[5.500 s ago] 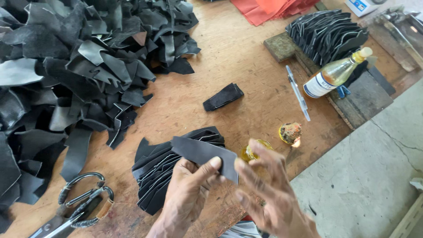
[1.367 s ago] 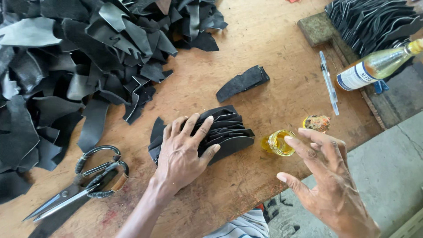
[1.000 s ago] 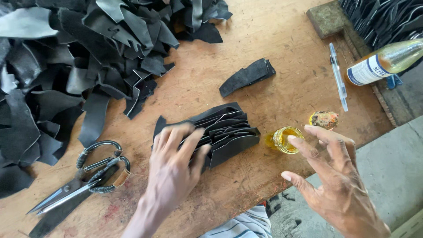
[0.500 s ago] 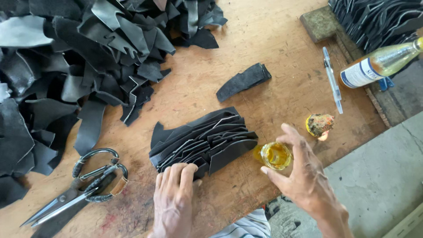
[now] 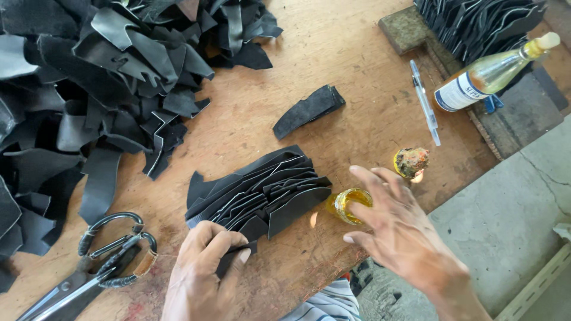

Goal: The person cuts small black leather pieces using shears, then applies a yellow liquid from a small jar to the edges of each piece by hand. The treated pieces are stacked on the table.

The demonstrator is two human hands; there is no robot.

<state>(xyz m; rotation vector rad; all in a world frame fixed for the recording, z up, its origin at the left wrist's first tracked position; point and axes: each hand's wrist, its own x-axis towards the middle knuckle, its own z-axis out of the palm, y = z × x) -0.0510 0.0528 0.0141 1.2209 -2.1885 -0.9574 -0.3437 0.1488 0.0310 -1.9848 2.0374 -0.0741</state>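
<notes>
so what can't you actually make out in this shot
Head view only:
- Small yellow jar: its contents, part covered by the right hand.
- Black piece under the left hand: the fingers hide its shape.
- Scissors: blade tips cut off by the bottom edge.
- Black scrap pile: runs past the left and top edges.

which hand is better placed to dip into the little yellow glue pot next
Right. The right hand hovers with fingertips already over the yellow pot, while the left hand is pinching a black piece at the stack's near edge.
</notes>
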